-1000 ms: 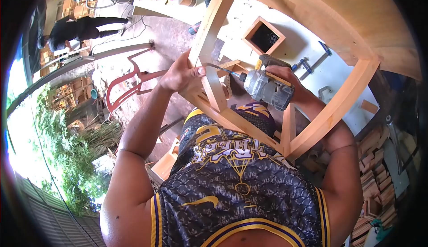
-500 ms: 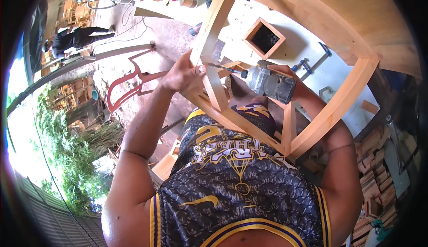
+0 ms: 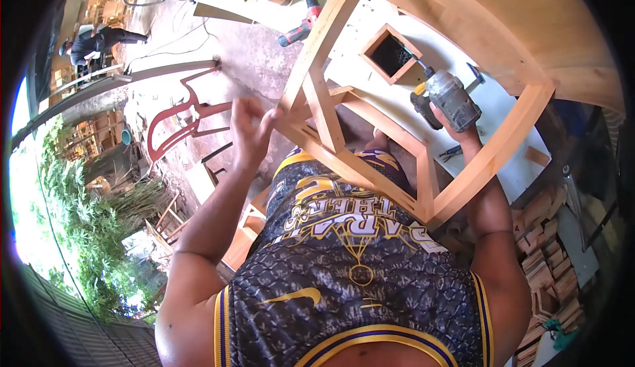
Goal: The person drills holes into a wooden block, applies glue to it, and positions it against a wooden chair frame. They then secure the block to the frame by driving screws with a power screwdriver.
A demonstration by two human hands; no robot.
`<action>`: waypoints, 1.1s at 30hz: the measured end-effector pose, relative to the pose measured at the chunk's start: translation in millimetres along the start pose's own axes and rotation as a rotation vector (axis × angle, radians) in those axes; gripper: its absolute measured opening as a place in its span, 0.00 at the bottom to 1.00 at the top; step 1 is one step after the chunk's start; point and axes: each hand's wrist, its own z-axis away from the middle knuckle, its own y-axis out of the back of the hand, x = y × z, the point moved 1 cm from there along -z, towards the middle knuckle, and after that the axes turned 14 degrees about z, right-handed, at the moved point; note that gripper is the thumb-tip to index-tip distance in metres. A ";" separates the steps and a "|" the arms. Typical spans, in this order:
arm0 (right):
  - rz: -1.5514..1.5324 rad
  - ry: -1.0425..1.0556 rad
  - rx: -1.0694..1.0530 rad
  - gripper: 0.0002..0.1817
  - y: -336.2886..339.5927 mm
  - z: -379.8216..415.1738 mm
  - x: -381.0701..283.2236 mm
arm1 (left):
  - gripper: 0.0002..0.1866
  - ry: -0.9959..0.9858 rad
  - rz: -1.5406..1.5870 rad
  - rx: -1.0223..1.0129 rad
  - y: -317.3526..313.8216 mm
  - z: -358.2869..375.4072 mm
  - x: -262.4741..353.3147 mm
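Note:
My right hand (image 3: 460, 125) grips a grey and black cordless drill (image 3: 453, 99). Its bit points up and left, at a small square wooden box (image 3: 390, 54) with dark small pieces inside, perhaps screws. My left hand (image 3: 250, 129) is closed beside the left corner of a light wooden chair frame (image 3: 377, 178). The thumb is up against or just by the wood. Whether the curled fingers hold anything is hidden. A short wooden brace (image 3: 323, 109) slants across that corner.
A white table (image 3: 370, 105) carries the box, a clamp (image 3: 475, 76) and pliers (image 3: 452, 153). Behind the frame lies a red and black drill (image 3: 303, 23). A reddish chair frame (image 3: 188, 119) stands at left. Stacked wood offcuts (image 3: 549, 268) lie at right. A person (image 3: 99, 43) stands far left.
The drill in my right hand has moved from the brace up and right towards the box. My left hand has shifted slightly left and down from the frame corner, its fingers curled.

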 end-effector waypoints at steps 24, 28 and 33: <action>-0.097 -0.254 0.154 0.20 9.9 11.7 71.4 | 0.25 0.712 1.250 -0.359 -160.3 51.2 -24.0; -0.039 -0.157 0.178 0.23 -24.5 -17.7 70.3 | 0.26 0.679 1.252 -0.179 -131.0 57.7 -22.4; 0.012 -0.111 0.136 0.28 -34.6 -40.8 59.9 | 0.26 0.606 1.135 -0.064 -122.5 67.9 -19.3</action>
